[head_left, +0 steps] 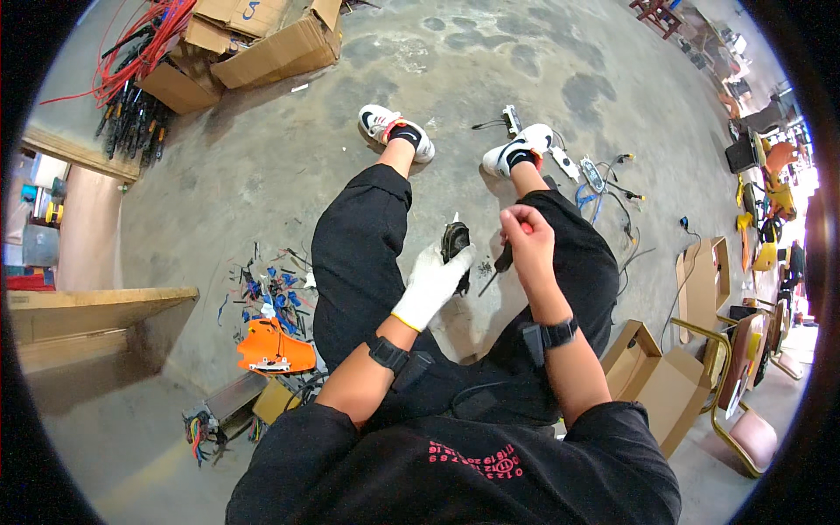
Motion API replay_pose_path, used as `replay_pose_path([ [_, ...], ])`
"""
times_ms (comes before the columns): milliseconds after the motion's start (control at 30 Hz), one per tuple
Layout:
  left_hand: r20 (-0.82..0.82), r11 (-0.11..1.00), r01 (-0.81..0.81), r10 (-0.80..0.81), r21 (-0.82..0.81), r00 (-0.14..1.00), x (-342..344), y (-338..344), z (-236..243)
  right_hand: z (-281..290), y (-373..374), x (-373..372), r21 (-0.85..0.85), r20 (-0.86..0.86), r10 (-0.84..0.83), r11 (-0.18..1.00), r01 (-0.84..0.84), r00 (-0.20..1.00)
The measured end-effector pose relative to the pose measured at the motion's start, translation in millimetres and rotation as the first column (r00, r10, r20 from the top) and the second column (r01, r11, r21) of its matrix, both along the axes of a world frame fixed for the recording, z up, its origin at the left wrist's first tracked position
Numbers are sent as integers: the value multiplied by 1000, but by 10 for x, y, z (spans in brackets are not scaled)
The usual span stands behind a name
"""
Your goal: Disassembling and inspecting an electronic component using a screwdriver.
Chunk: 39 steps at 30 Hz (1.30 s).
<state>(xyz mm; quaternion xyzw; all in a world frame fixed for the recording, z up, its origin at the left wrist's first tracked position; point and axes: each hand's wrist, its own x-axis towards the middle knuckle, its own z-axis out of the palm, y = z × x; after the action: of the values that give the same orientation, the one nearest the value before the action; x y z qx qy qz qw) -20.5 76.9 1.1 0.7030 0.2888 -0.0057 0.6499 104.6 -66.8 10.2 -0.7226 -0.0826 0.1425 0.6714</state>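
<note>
Between my knees, my left hand (431,287) in a white knitted glove is closed around a small black part (455,241) with a rounded outline. A short pale tip sticks up at its far end, and the glove hides much of the part. Just to the right, my bare right hand (531,248) is closed on a screwdriver (503,259) with a dark handle and some red showing between the fingers. Its thin shaft slants down and left, apart from the black part.
Loose cables and small electronic boards (592,176) lie by my right foot. Blue and black scraps (276,293), an orange plastic shell (276,348) and a metal box with wires (229,402) are left. Cardboard boxes (280,48) stand far left; open cartons (656,372) and a chair (748,420) right.
</note>
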Motion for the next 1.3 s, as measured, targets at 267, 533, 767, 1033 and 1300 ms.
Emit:
replay_pose_path([
  [267,231,972,57,-110,226,967,-44,-201,52,305,-91,-467,-192,240,189,971,-144,952],
  [533,142,932,93,-150,349,978,-50,-277,221,398,-133,-464,-273,368,249,950,-152,896],
  [767,66,928,145,-178,342,982,-63,-255,281,404,-144,-482,-295,348,216,949,-112,912],
  [1033,36,869,168,-208,466,977,-63,-259,319,370,-227,-430,-289,268,261,940,-181,927],
  [1300,34,823,264,-324,504,945,-88,-203,146,131,-293,-327,-183,28,279,945,-270,960],
])
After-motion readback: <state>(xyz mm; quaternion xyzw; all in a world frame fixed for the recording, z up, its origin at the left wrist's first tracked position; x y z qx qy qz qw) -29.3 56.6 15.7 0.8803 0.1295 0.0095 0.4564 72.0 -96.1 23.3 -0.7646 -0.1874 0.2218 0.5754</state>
